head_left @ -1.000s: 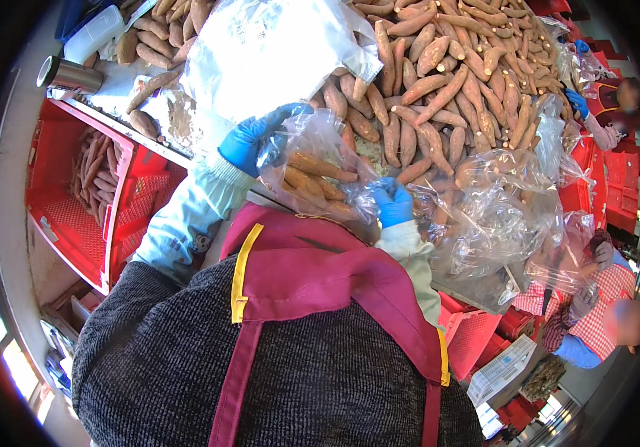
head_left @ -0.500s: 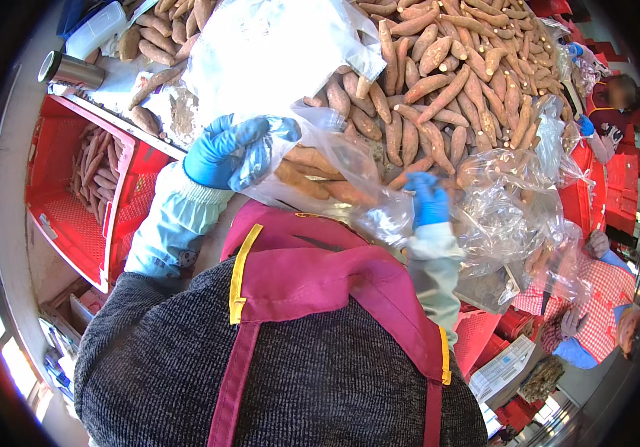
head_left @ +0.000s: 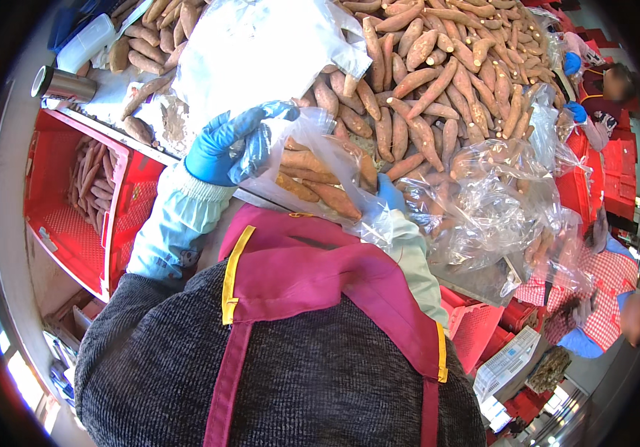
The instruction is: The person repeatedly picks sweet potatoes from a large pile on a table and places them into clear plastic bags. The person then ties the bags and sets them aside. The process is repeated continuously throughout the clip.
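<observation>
My left hand (head_left: 234,149), in a blue glove, pinches the rim of a clear plastic bag (head_left: 321,132) beside the pile. Several sweet potatoes (head_left: 309,167) lie inside the bag. At its right side is my right hand (head_left: 390,195), also blue-gloved and partly hidden by the film. Its fingers are against a sweet potato (head_left: 367,173) that stands nearly upright at the bag's mouth, and they look closed on it.
A large heap of sweet potatoes (head_left: 439,82) covers the table beyond. White plastic sheeting (head_left: 253,52) lies at its left, crumpled clear bags (head_left: 498,201) at the right. A red crate (head_left: 59,201), a metal cup (head_left: 67,84) and co-workers at the right also show.
My right hand has moved left from the heap to the bag, and a sweet potato now stands beside it. My left hand keeps its hold on the bag.
</observation>
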Motion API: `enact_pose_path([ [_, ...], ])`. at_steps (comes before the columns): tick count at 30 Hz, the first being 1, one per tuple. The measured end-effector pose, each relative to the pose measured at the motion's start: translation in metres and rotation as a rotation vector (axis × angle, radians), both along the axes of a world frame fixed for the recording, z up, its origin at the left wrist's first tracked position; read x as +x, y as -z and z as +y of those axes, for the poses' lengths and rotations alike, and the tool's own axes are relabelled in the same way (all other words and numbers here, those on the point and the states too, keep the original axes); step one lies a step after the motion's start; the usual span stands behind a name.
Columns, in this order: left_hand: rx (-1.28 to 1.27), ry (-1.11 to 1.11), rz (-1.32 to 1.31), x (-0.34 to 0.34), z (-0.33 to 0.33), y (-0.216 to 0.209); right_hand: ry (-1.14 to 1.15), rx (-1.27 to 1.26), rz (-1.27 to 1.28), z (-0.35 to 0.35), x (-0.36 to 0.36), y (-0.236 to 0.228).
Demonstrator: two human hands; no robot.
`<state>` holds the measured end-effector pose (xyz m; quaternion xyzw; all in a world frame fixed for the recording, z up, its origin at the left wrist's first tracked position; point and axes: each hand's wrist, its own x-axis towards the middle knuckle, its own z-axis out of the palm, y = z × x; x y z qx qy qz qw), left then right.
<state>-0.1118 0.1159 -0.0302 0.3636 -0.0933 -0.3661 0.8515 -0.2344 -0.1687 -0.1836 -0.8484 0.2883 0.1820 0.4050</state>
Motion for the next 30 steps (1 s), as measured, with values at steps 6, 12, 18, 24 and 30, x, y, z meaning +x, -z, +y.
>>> enact_pose_path([
  [6, -0.044, -0.060, 0.088, 0.003, 0.006, 0.005, 0.424, 0.801, -0.407, -0.020, -0.015, -0.027],
  [12, -0.023, -0.077, 0.090, 0.001, -0.008, 0.004, 0.166, 0.976, -0.764, -0.015, 0.002, -0.133],
  [18, -0.080, -0.023, 0.077, 0.007, -0.019, -0.003, -0.193, 0.886, -0.568, 0.067, 0.023, -0.136],
  [24, -0.022, -0.072, 0.116, 0.005, -0.006, -0.001, -0.759, -0.184, -0.133, 0.052, 0.017, -0.108],
  [30, 0.093, -0.093, 0.016, 0.010, -0.004, -0.006, -0.918, -0.316, -0.042, 0.000, -0.007, -0.147],
])
